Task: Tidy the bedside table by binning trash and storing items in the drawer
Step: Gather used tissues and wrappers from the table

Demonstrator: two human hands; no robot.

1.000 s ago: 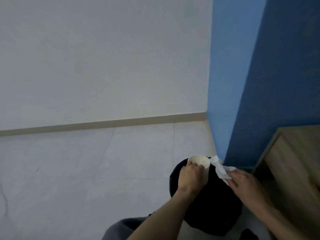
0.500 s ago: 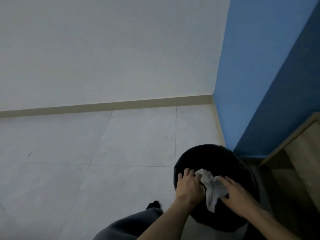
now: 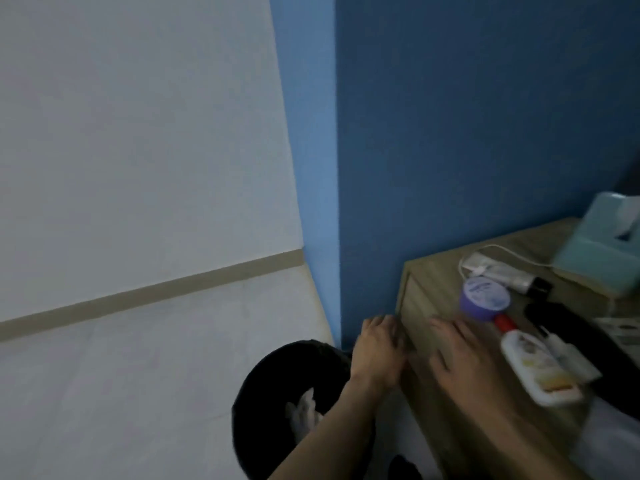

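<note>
The wooden bedside table stands at the right against the blue wall. On it lie a purple round tub, a white bottle with a red cap, a white charger with cable, a black object and a teal tissue box. The black bin sits on the floor left of the table, with crumpled white tissue inside. My left hand is at the table's left front corner, empty. My right hand hovers flat over the tabletop, fingers spread, holding nothing.
A white wall with a beige skirting board runs along the back left. Pale floor tiles spread left of the bin. A blue wall corner rises just behind the bin. The frame is motion-blurred.
Both hands let go of the tissue and cup into the bin and rose to the bedside table. The view swung right, bringing the tabletop items into sight.
</note>
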